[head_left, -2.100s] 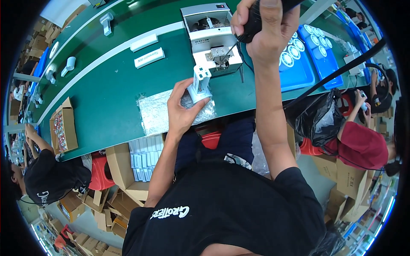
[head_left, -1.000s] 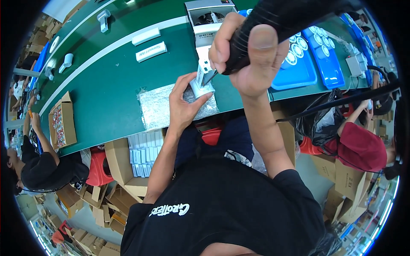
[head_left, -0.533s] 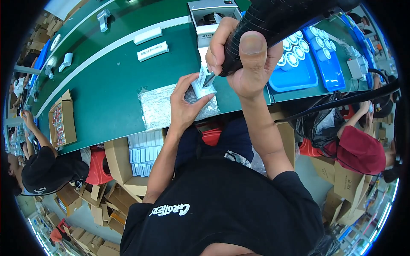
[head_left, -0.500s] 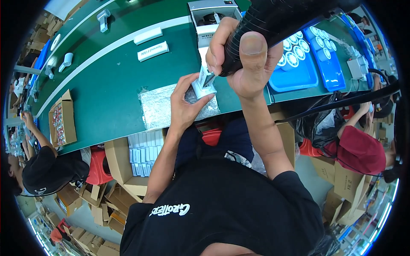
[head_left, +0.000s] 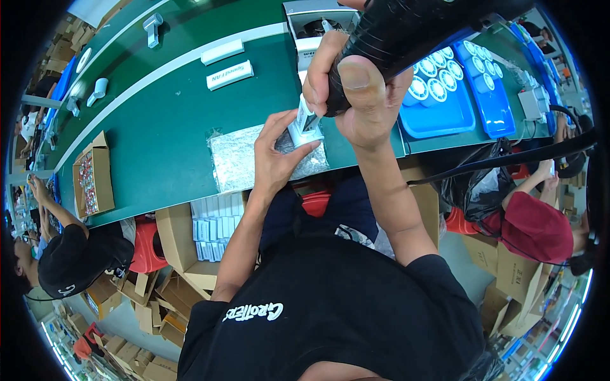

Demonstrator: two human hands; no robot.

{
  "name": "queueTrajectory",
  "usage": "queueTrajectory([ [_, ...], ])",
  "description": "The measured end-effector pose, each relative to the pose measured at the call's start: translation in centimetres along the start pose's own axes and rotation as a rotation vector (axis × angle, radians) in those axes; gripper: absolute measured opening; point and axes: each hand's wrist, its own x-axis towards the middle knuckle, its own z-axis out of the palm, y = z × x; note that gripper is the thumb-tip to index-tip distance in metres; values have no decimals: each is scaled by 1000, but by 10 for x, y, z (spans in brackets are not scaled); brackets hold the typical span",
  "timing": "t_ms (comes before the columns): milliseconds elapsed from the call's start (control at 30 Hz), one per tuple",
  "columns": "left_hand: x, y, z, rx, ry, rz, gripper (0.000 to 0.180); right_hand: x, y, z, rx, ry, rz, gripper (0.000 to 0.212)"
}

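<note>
Left hand (head_left: 277, 152) holding part (head_left: 305, 134); right hand (head_left: 366, 105) gripping tool (head_left: 406, 41).
Bench (head_left: 168, 133) stretching toward part's nine o'clock, edge (head_left: 343, 166) running near six.

Here's the green table (head_left: 159, 140), a crinkled silvery sheet (head_left: 235, 162) at its near edge, two white blocks (head_left: 230, 75), blue trays (head_left: 441, 125), a boxy machine (head_left: 309, 46), an open carton (head_left: 105, 181)!

Black T-shirt (head_left: 356, 305) worn with dark navy trousers (head_left: 351, 206).
The sleeves (head_left: 440, 279) are short and plain; on the chest is white lettering (head_left: 253, 312) of thick, rounded shape.
</note>
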Motion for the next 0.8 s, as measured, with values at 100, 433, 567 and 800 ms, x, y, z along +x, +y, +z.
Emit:
queueTrajectory([
  [100, 0, 1, 0, 2, -7, -5, 60, -2, 1, 0, 17, -3, -2, 54],
  [433, 3, 1, 5, 21, 1, 22, 60, 14, -44, -29, -206, 55, -84, 51],
  [567, 2, -2, 3, 70, -37, 35, 59, 37, -46, -44, -270, 234, -156, 42],
  [800, 1, 0, 5, -18, 5, 13, 59, 49, -18, -45, -308, 208, -196, 47],
])
